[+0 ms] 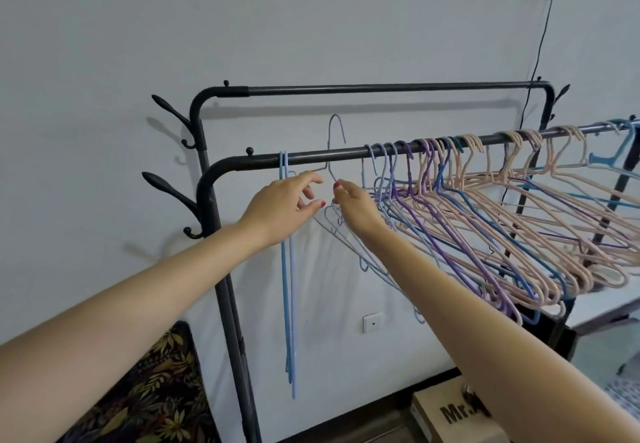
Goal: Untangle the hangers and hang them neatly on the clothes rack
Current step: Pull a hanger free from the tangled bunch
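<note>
A pale grey-blue wire hanger [335, 130] stands with its hook above the near rail [311, 157] of the black clothes rack. My right hand [353, 205] pinches this hanger just below its neck, where several pale hangers [349, 245] bunch together. My left hand [285, 201] is beside it. Its fingertips are at the hanger's left arm wire and the thumb is spread apart below, gripping nothing. Two blue hangers [288, 286] hang edge-on at the rail's left end. Many pink, purple and blue hangers [502, 220] crowd the rail to the right.
The rack's far rail [381, 89] runs empty behind, and coat hooks [169, 193] stick out from its left post. A cardboard box [453, 411] sits on the floor at lower right. A leaf-patterned cloth [152, 390] lies at lower left. A white wall is close behind.
</note>
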